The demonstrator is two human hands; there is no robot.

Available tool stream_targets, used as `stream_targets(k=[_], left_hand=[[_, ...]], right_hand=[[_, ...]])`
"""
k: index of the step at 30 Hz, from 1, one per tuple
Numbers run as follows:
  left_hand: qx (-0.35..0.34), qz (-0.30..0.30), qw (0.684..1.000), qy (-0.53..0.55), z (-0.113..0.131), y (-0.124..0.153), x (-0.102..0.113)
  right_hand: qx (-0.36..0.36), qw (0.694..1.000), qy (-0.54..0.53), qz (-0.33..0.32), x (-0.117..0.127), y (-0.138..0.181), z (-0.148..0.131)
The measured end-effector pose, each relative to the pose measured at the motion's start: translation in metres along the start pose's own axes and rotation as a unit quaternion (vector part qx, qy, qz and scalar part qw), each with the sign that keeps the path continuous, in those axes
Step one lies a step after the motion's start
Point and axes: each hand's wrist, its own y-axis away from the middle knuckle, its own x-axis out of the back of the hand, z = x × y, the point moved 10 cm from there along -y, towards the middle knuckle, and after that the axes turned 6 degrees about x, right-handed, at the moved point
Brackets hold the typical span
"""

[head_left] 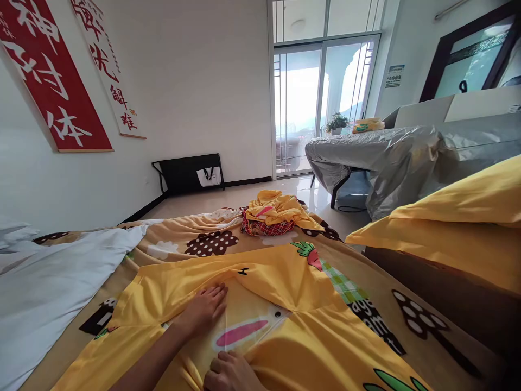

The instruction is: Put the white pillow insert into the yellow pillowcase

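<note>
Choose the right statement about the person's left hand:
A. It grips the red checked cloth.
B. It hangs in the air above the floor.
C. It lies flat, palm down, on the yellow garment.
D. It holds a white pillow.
C: the left hand rests with open, spread fingers on the yellow garment, beside its pink print.

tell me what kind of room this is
Probably a bedroom in a home or flat. The hands press on a yellow garment spread over a bed with a patterned blanket, a white duvet lies beside it, and a glass balcony door stands behind.
</note>
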Motion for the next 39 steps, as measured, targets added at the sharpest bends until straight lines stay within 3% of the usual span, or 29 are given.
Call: stream_targets(k=[2,5,9,11,15,19,23,28,32,36,39], left_hand=[[0.024,0.032,0.999,-0.010,0.000,0.001,0.008],[-0.002,0.086,0.996,0.024,0.025,0.004,0.017],[-0.048,0.086,0.992,0.077,0.061,0.001,0.006],[-0.006,0.079,0.995,0.057,0.056,-0.009,-0.003],[0.095,0.073,0.992,0.039,0.020,-0.030,-0.010],[0.124,0.067,0.989,0.044,-0.002,-0.040,-0.006],[0.138,0.051,0.988,0.039,-0.013,-0.036,-0.004],[0.118,0.011,0.993,-0.028,-0.006,-0.007,-0.009],[0.118,0.024,0.987,-0.109,0.018,0.016,-0.002],[0.018,0.030,0.999,-0.027,0.054,0.006,-0.006],[0.054,0.037,0.998,0.026,0.036,-0.016,-0.012]], right_hand=[[0.002,1.000,0.006,0.002,-0.001,0.000,0.000],[-0.002,1.000,0.011,-0.001,-0.002,-0.001,0.001],[0.000,1.000,-0.012,-0.013,-0.003,-0.001,0.001],[-0.001,1.000,-0.016,-0.013,-0.002,-0.001,0.001],[-0.009,1.000,0.001,-0.030,0.000,-0.001,0.002],[-0.009,0.999,0.010,-0.051,-0.002,-0.001,0.001],[-0.003,1.000,0.014,-0.018,-0.002,-0.001,0.000],[-0.005,1.000,0.015,-0.006,-0.004,-0.001,0.000],[-0.009,1.000,-0.004,-0.009,0.003,0.001,0.001],[-0.007,1.000,-0.019,0.014,0.008,0.003,0.001],[-0.011,1.000,-0.007,0.023,0.002,0.003,0.003]])
